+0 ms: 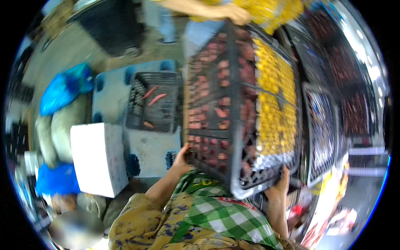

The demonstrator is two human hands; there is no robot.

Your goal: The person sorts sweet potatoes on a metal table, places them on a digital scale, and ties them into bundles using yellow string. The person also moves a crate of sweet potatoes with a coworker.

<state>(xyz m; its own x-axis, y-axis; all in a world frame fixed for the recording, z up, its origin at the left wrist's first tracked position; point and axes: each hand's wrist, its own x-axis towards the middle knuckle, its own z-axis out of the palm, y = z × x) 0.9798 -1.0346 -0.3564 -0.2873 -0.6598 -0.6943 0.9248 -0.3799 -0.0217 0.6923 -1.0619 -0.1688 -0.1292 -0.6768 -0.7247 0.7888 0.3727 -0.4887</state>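
A black plastic crate (pixel 235 103) fills the middle of the view, tilted. Reddish elongated produce (pixel 248 78), perhaps sweet potatoes, shows inside it and through its slatted wall. Over part of the crate lies a yellow patterned sheet (pixel 276 93); blur hides its material. My left hand (pixel 183 161) grips the crate's near left lower corner. At the near right corner, my right hand (pixel 279 184) holds the rim. The far end is held by another person's hand (pixel 239 14).
On a blue-grey plastic pallet (pixel 109 75) at left sits a dark crate (pixel 175 103) with a few reddish roots. Beside it stand a white box (pixel 93 159) and a blue plastic bag (pixel 62 90). More filled crates (pixel 322 125) line the right.
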